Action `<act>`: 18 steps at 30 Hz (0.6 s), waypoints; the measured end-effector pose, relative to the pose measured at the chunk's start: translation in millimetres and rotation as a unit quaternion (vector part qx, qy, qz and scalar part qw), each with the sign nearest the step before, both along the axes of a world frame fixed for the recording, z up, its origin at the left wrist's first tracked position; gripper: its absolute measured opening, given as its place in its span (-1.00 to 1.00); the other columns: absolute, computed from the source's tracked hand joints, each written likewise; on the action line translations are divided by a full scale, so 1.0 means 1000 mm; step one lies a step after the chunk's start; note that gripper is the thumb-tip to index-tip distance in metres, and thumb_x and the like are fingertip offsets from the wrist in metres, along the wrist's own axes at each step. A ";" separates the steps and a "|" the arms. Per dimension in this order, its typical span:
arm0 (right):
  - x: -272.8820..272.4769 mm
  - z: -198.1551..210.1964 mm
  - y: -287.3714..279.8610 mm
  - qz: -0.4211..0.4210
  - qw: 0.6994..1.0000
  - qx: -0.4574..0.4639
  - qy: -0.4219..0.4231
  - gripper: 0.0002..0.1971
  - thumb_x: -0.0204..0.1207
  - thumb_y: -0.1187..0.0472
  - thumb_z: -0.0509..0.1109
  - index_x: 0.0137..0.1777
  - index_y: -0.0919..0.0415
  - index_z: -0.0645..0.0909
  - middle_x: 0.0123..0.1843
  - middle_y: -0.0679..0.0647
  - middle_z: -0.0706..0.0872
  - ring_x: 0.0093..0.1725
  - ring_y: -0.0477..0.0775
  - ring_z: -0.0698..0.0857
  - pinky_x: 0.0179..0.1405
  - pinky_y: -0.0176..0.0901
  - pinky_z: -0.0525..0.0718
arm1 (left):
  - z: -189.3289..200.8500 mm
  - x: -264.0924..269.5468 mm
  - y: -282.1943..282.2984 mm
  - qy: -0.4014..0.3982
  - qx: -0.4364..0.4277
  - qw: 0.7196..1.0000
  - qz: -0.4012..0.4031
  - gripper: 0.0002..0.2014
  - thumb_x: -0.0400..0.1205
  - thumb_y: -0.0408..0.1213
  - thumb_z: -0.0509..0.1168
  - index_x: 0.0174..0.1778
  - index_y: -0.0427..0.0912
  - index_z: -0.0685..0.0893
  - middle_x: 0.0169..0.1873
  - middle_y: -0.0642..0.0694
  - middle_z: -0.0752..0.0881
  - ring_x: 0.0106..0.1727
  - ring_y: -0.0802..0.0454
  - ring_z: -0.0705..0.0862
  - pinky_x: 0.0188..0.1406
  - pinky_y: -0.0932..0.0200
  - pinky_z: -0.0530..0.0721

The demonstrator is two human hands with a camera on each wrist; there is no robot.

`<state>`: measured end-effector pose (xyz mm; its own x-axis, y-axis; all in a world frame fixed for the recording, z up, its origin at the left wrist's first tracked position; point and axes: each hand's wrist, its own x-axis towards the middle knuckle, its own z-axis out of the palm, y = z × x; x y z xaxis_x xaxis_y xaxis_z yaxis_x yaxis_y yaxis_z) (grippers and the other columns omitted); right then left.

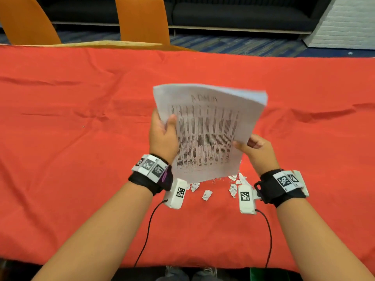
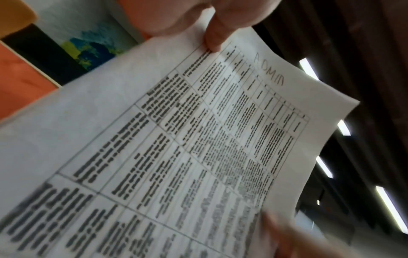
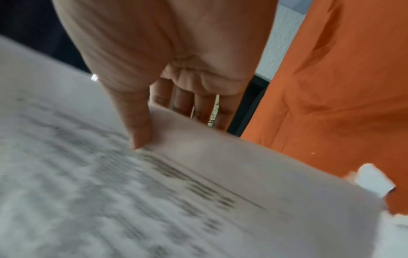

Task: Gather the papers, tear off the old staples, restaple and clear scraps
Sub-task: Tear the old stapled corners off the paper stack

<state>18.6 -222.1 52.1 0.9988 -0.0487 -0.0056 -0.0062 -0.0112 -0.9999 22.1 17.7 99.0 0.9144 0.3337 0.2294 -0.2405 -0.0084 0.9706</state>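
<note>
A stack of printed papers (image 1: 209,130) with a table of text is held up, tilted, above the red tablecloth (image 1: 81,159). My left hand (image 1: 162,134) grips its left edge, thumb on the front page. My right hand (image 1: 255,149) pinches the lower right edge, thumb on top and fingers behind. The stack's bottom edge is ragged. Several torn paper scraps (image 1: 207,194) lie on the cloth just below the stack. In the left wrist view the page (image 2: 198,139) fills the frame under my thumb (image 2: 215,34). The right wrist view shows my thumb (image 3: 137,125) pressing the blurred sheet (image 3: 110,192). No stapler is in view.
Two orange chair backs (image 1: 142,19) stand behind the table's far edge. A dark sofa (image 1: 233,15) lies beyond them. A tiny speck (image 1: 83,126) sits on the cloth at left. The cloth is wrinkled at right.
</note>
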 end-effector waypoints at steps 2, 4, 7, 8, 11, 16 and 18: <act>-0.006 -0.009 -0.010 -0.009 0.999 0.002 0.047 -0.75 0.22 0.10 0.65 -0.08 0.06 0.80 -0.04 0.04 0.87 -0.05 0.05 0.80 0.11 0.02 0.71 | 0.010 0.009 0.009 -0.018 -0.042 0.998 0.038 -0.76 0.71 -0.48 0.14 0.27 -0.18 0.44 0.01 0.11 0.68 -0.06 0.46 0.69 0.03 0.43 0.63; -0.013 -0.021 -0.015 -0.032 0.995 0.028 0.092 -0.61 0.06 -0.07 0.69 -0.14 0.09 0.79 -0.05 0.14 0.85 -0.07 0.16 0.76 0.10 0.10 0.69 | 0.014 0.014 0.014 -0.020 -0.076 0.995 0.061 -0.73 0.70 -0.49 0.14 0.29 -0.19 0.44 0.03 0.05 0.69 -0.04 0.38 0.70 0.11 0.34 0.65; -0.022 -0.034 -0.010 -0.065 0.974 0.175 0.130 -0.77 0.32 0.11 0.58 -0.08 0.16 0.69 -0.07 0.21 0.81 -0.08 0.23 0.71 -0.17 -0.04 0.72 | 0.010 0.015 0.014 -0.009 -0.120 0.990 0.073 -0.76 0.70 -0.51 0.14 0.25 -0.18 0.45 -0.02 0.01 0.70 -0.09 0.32 0.72 0.04 0.30 0.67; -0.024 -0.036 -0.007 -0.071 0.960 0.236 0.135 -0.81 0.44 0.22 0.48 0.03 0.19 0.66 0.02 0.20 0.81 0.01 0.25 0.73 -0.13 -0.04 0.76 | 0.006 0.015 0.013 0.002 -0.140 0.987 0.077 -0.77 0.70 -0.50 0.14 0.23 -0.17 0.46 0.00 -0.02 0.71 -0.05 0.25 0.73 0.07 0.23 0.67; -0.031 -0.042 0.004 -0.036 0.929 0.339 0.147 -0.62 0.63 0.28 0.26 0.45 0.21 0.50 0.38 0.20 0.67 0.38 0.21 0.64 0.37 0.17 0.60 | -0.012 0.014 0.010 0.041 -0.202 0.975 0.080 -0.75 0.69 -0.46 0.17 0.20 -0.06 0.53 0.21 -0.18 0.69 0.26 -0.06 0.68 0.36 -0.09 0.59; -0.033 -0.039 0.005 0.009 0.937 0.316 0.149 -0.55 0.64 0.34 0.24 0.53 0.22 0.42 0.42 0.25 0.63 0.37 0.29 0.65 0.25 0.27 0.66 | -0.037 -0.004 -0.001 0.114 -0.279 0.952 0.053 -0.74 0.71 -0.44 0.15 0.16 0.02 0.57 0.15 -0.04 0.71 0.27 -0.07 0.67 0.33 -0.08 0.60; -0.031 -0.038 -0.007 -0.025 0.948 0.281 0.151 -0.54 0.54 0.34 0.36 0.46 0.29 0.50 0.36 0.30 0.67 0.20 0.32 0.74 -0.06 0.11 0.79 | -0.047 -0.011 0.008 0.129 -0.297 0.945 0.050 -0.73 0.69 -0.49 0.16 0.21 -0.09 0.58 0.08 -0.07 0.75 0.15 -0.05 0.72 0.18 0.01 0.68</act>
<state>-12.0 -229.5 13.7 0.9439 -0.0012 -0.3302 -0.2795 0.5296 -0.8009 10.7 25.8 51.7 0.8711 0.4216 -0.2518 -0.0225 0.5466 0.8371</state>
